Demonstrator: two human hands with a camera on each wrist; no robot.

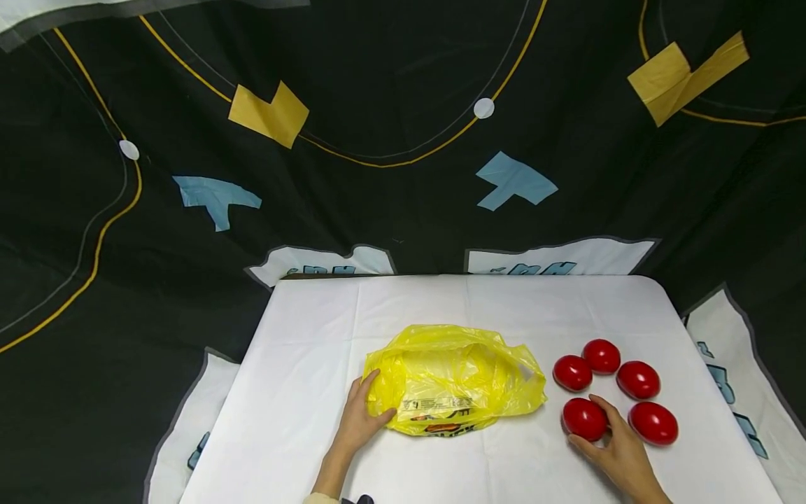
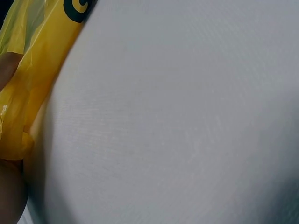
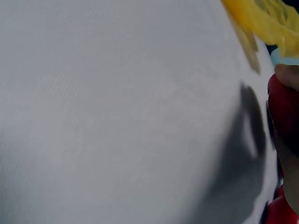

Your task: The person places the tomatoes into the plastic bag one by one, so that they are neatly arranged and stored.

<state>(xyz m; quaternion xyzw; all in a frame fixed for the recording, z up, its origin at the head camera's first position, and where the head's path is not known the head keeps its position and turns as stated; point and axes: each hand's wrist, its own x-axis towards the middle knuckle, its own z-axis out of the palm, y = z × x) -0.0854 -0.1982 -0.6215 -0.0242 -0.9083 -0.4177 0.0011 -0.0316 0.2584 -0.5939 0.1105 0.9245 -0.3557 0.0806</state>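
A crinkled yellow plastic bag (image 1: 441,371) lies on the white-covered table, its mouth gaping and printed text along its near side. My left hand (image 1: 359,423) holds the bag's left edge, thumb on the near side and fingers on the far side. In the left wrist view the yellow film (image 2: 44,60) bunches by the thumb. To the right of the bag, my right hand (image 1: 620,451) grips a glossy red egg-shaped object (image 1: 582,418) between thumb and fingers. The right wrist view shows part of this red object (image 3: 284,105) under a fingertip.
Several more red egg-shaped objects surround the right hand: one at the right (image 1: 653,423), another behind it (image 1: 639,380), and others farther back (image 1: 572,373). A dark cloth (image 1: 390,210) with yellow lines hangs behind the table (image 1: 302,336).
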